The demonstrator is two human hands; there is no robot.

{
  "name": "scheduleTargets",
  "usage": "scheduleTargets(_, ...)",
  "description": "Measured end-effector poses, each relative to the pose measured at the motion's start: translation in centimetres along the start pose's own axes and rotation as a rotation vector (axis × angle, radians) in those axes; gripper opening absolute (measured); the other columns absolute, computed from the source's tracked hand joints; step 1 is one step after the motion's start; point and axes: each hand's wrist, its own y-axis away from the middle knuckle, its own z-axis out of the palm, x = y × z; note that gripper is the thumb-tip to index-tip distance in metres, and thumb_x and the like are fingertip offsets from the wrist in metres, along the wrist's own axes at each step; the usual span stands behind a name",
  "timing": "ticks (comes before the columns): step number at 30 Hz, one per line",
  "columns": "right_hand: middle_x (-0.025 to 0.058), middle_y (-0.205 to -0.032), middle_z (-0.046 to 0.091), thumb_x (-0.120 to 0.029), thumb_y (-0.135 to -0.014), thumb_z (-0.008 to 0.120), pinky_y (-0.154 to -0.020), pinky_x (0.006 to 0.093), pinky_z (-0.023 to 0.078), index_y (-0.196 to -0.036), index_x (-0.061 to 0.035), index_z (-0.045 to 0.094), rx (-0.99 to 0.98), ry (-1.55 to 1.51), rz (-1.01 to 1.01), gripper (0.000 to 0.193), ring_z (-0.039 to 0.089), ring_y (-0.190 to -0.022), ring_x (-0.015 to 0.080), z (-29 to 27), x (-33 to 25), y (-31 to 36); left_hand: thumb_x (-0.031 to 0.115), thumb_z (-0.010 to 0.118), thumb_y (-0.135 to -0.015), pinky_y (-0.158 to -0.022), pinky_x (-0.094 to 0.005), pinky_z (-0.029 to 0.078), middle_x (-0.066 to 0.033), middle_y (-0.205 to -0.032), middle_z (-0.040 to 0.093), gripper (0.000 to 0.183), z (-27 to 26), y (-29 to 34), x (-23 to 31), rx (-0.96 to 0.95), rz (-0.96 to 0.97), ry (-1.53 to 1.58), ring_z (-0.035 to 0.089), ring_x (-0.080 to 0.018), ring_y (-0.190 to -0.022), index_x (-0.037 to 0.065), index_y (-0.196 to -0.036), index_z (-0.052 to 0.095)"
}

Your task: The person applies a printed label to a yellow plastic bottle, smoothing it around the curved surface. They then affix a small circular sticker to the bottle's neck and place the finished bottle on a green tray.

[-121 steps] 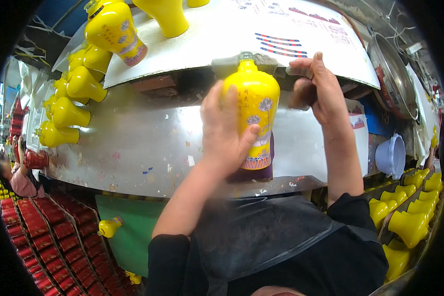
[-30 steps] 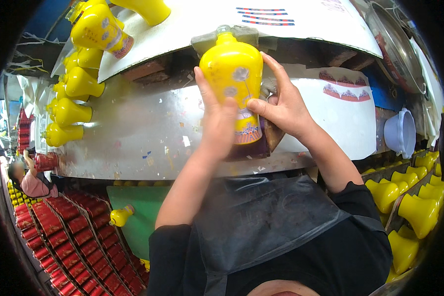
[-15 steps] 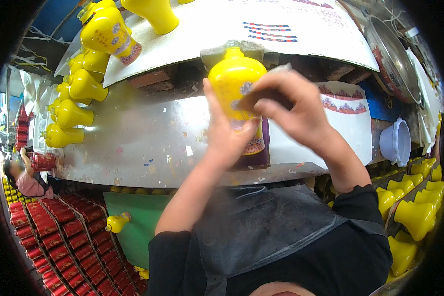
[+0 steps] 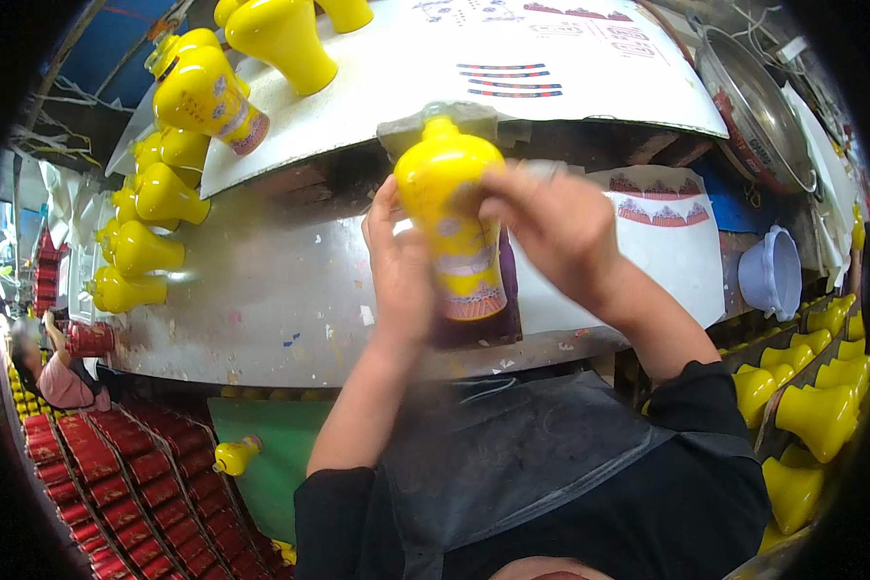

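A glossy yellow vase-shaped bottle (image 4: pixel 447 179) with a clear glass neck lies in front of me, its neck at a grey padded block (image 4: pixel 392 137). Printed flower decals run down its front, and a patterned band circles its foot. Against its left side is my left hand (image 4: pixel 398 275), fingers curled round the edge and thumb blurred near the front. My right hand (image 4: pixel 561 232) is closed in a pinch at the bottle's upper right. Between its fingers is a small dark flat piece (image 4: pixel 470 197), smeared by motion, pressed to the bottle. Under the bottle shows a dark purple pad (image 4: pixel 509 290).
Decal strips (image 4: pixel 512 81) lie on a raised white board (image 4: pixel 377 82); patterned decal sheets (image 4: pixel 659 211) lie right. Yellow bottles (image 4: pixel 150 246) line the left, more (image 4: pixel 817 416) stand right. A lavender basin (image 4: pixel 771 274), metal pan (image 4: pixel 759 106) and red boxes (image 4: pixel 135 474) surround; a person (image 4: pixel 63 377) works far left.
The bottle sits slightly lower and further left in view. My left thumb has come away from its lower front, and the left hand has shifted left. My right hand stays at the upper right side.
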Motion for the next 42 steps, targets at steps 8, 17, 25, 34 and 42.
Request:
scheduleTargets(8, 0.0153, -0.098, 0.074, -0.003, -0.087, 0.080, -0.068, 0.0306, 0.059, -0.114, -0.0022, 0.069, 0.141, -0.366, 0.353, 0.030, 0.075, -0.081, 0.0225, 1.7, 1.1, 1.1, 0.026, 0.065, -0.098, -0.117, -0.0491, 0.035, -0.0233, -0.156, 0.030, 0.090, 0.8, 0.6, 0.2, 0.025, -0.039, -0.087, 0.040, -0.0319, -0.142, 0.003, -0.163, 0.007)
scheduleTargets(17, 0.0108, -0.099, 0.073, -0.002, -0.085, 0.081, -0.071, 0.0285, 0.058, -0.109, -0.0015, 0.067, -0.008, -0.637, 0.321, 0.027, 0.072, -0.082, 0.0160, 2.9, 1.7, 4.8, 0.018, 0.067, -0.097, -0.119, -0.0479, 0.035, -0.0208, -0.160, 0.034, 0.093, -1.1, 1.0, 0.8, -0.125, -0.339, 0.319, 0.040, -0.0328, -0.145, 0.014, -0.166, 0.005)
scheduleTargets(25, 0.0074, -0.096, 0.069, 0.014, -0.084, 0.075, -0.076, 0.0281, 0.056, -0.105, -0.0060, 0.061, 0.169, -0.605, 0.227, 0.033, 0.070, -0.098, 0.0163, 3.7, 0.6, 7.5, 0.011, 0.072, -0.093, -0.116, -0.0431, 0.042, -0.0156, -0.152, 0.050, 0.084, -2.5, 0.2, -0.1, -0.221, -0.419, 0.426, 0.051, -0.0273, -0.138, 0.006, -0.163, 0.025)
scheduleTargets(34, 0.0036, -0.098, 0.069, -0.007, -0.098, 0.068, -0.079, 0.0271, 0.055, -0.113, -0.0016, 0.064, 0.087, -0.969, 0.842, 0.017, 0.067, -0.090, 0.0098, 1.4, -0.4, 6.7, 0.008, 0.071, -0.093, -0.112, -0.0409, 0.046, -0.0165, -0.146, 0.053, 0.079, -1.4, 1.1, 1.2, -0.097, -0.319, 0.371, 0.057, -0.0268, -0.129, 0.004, -0.160, 0.031)
scheduleTargets(42, 0.0230, -0.130, 0.066, -0.044, -0.084, 0.081, -0.104, 0.0378, 0.048, -0.149, -0.0002, 0.047, -0.358, -0.624, 0.881, 0.085, 0.063, -0.122, 0.0275, 2.7, -1.2, 4.6, 0.029, 0.066, -0.100, -0.111, -0.0408, 0.043, -0.0188, -0.143, 0.042, 0.078, 0.1, 1.5, -1.1, -0.063, -0.077, 0.080, 0.051, -0.0284, -0.134, 0.000, -0.160, 0.024)
